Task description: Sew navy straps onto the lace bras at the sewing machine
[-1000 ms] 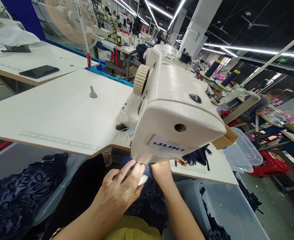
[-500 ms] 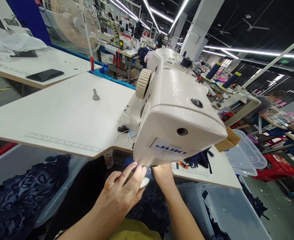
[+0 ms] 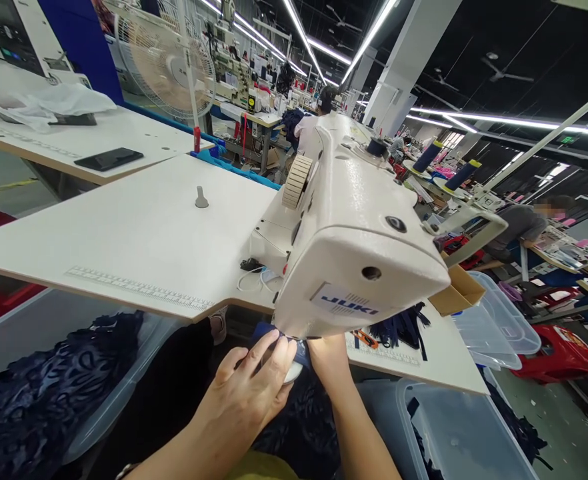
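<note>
A white sewing machine [image 3: 349, 267] stands in front of me, its head hiding the needle area. Below its left edge, my left hand [image 3: 251, 383] has its fingers bent and pressed together on navy fabric [image 3: 303, 353]. A rounded white machine part [image 3: 293, 372] shows under those fingers. On the other side of the fabric is my right hand [image 3: 330, 360], its fingers hidden behind the machine head. More dark blue patterned fabric [image 3: 301, 417] hangs down between my forearms.
Navy fabric pieces [image 3: 69, 387] fill a clear bin at left; another plastic bin [image 3: 469, 427] stands at right. Orange snips [image 3: 365, 339] and navy strips [image 3: 399, 325] lie on the white table [image 3: 159, 233]. A cardboard box [image 3: 457, 290] sits at the right edge.
The camera view has shifted slightly, so the machine and table appear a little lower and mostly farther right. Both hands stay by the fabric under the machine head, with little visible change in pose.
</note>
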### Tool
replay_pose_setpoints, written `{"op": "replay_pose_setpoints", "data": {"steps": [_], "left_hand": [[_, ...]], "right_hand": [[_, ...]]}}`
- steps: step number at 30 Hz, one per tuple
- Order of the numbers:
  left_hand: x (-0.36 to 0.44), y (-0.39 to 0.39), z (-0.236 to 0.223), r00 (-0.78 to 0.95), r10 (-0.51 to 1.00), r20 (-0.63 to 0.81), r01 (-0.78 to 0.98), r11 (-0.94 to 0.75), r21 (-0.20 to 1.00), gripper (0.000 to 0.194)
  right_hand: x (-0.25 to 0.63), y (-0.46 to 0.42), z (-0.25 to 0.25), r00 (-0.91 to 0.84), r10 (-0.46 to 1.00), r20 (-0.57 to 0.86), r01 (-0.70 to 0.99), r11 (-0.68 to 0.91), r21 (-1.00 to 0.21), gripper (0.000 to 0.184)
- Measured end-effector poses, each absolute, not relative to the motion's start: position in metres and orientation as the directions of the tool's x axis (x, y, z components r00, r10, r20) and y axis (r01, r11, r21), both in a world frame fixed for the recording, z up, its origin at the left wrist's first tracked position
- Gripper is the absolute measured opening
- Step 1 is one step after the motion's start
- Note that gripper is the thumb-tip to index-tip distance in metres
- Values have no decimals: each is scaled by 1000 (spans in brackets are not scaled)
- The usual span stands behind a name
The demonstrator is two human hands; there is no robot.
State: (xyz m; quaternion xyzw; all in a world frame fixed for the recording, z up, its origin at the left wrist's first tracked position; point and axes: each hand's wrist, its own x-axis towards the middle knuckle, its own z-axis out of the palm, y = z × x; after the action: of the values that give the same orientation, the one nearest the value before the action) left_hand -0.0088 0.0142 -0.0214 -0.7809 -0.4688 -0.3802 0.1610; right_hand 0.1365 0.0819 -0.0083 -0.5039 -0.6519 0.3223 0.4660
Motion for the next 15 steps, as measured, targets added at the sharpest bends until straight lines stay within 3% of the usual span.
{"op": "replay_pose_setpoints", "data": {"steps": [15], "left_hand": [[-12,15,-25,237,588,773,862,-495,113,26]], "right_hand": [[131,84,-8,-72,945,318,367,322,-873,27]]}}
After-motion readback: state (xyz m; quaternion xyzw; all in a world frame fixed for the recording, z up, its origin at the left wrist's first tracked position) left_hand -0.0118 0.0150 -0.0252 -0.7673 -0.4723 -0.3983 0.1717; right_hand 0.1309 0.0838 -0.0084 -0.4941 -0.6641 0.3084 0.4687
